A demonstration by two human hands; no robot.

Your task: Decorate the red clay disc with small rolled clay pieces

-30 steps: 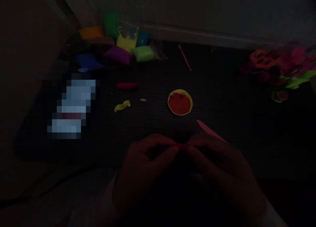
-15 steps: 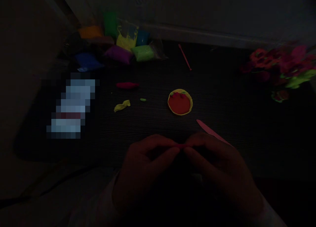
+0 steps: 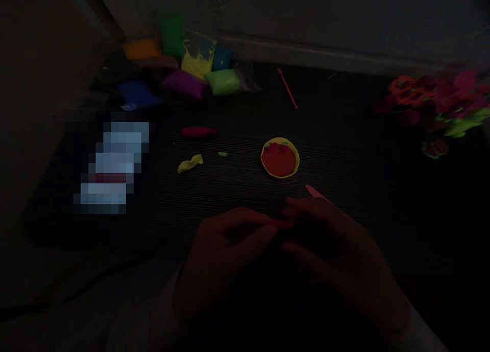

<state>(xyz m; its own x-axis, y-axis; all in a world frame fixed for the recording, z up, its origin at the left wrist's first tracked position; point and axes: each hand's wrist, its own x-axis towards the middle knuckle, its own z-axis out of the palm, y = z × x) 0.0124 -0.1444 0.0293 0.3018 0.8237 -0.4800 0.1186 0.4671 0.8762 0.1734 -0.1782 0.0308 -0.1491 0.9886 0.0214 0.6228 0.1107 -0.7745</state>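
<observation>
Thin, short red roll of what looks like modelling clay (image 3: 282, 224) at centre, below the table's middle, pinched at its 9 o'clock end between left hand's (image 3: 225, 255) thumb and forefinger. Right hand (image 3: 344, 250): thumb and forefinger parted around the free 3 o'clock end. Judged light, soft, easily dented or stretched; best held lightly near an end. At 12 o'clock from it, a round red clay disc with yellow rim (image 3: 278, 175); toward 11, plastic bags of coloured clay (image 3: 224, 82). No lettering legible; bright pixelated panel at 10 (image 3: 111, 158) unreadable.
</observation>
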